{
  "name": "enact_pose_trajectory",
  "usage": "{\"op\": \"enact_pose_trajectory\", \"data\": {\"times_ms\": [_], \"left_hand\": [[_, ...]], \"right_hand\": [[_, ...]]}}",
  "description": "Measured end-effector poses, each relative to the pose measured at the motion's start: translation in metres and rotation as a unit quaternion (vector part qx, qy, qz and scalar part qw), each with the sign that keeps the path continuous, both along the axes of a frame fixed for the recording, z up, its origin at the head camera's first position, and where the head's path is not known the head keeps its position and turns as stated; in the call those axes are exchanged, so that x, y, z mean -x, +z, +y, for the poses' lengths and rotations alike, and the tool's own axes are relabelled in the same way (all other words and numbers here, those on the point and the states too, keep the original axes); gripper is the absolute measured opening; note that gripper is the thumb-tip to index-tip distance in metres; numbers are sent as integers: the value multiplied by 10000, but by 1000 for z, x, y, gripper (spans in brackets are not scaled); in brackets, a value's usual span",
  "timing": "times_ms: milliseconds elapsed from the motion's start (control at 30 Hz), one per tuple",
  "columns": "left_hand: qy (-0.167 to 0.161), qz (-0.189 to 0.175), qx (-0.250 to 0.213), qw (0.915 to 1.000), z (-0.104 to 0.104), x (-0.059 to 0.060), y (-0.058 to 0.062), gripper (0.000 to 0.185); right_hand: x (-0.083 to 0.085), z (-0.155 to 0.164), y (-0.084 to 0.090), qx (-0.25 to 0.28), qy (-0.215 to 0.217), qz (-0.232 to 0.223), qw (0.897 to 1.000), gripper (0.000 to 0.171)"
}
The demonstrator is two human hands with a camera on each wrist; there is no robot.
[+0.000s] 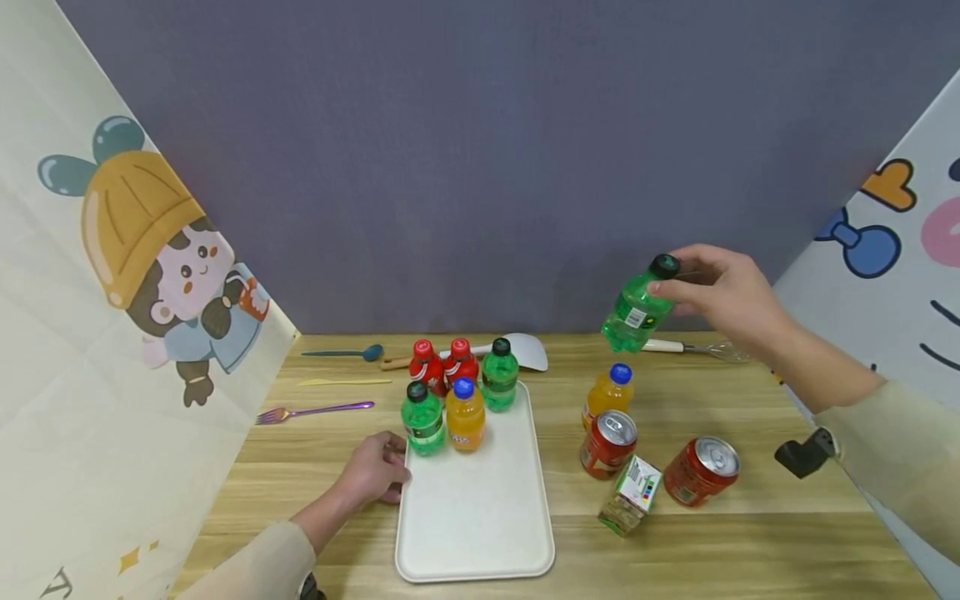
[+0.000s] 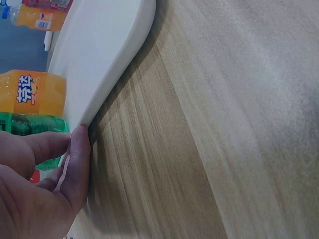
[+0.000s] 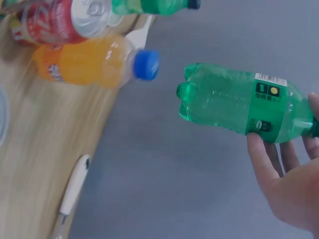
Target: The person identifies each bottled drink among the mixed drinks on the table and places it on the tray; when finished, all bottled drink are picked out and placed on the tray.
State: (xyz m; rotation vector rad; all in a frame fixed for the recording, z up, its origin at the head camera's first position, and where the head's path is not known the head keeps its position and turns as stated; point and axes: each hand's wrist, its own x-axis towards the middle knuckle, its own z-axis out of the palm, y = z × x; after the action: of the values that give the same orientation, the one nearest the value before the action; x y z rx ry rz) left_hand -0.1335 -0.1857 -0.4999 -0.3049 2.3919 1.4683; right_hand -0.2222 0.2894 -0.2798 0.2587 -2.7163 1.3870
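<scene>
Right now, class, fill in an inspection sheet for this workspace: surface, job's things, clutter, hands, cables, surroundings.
Surface: wooden table, pale grain.
Job's things: white tray carrying five small bottles at its far end; green bottle held in the air, tilted; orange bottle standing on the table right of the tray.
Clutter: two red cans, small carton, purple fork, blue spoon, whisk.
Hands: left hand touches the tray's left edge; right hand grips the green bottle near its cap.
Cables: nothing seen.
Surroundings: grey backdrop, cartoon-printed cloth at both sides.
</scene>
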Motion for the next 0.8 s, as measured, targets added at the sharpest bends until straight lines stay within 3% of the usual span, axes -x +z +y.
{"op": "enact_pose_trajectory", "data": {"times_ms": [133, 300, 600, 800], "left_hand": [[-2, 60, -19, 10000, 0, 0, 1, 47], [-18, 99, -75, 9999, -1, 0, -2, 46], [13, 123, -137, 9998, -1, 0, -4, 46], [9, 138, -137, 9998, 0, 0, -2, 45]], "right_hand": [[-3, -19, 9, -62, 91, -166, 9998, 54], [-7, -44, 7, 166, 458, -189, 9986, 46], [-6, -85, -22, 258, 1411, -172, 9895, 33], [-3, -110, -46, 187, 1559, -286, 9872, 32]]}}
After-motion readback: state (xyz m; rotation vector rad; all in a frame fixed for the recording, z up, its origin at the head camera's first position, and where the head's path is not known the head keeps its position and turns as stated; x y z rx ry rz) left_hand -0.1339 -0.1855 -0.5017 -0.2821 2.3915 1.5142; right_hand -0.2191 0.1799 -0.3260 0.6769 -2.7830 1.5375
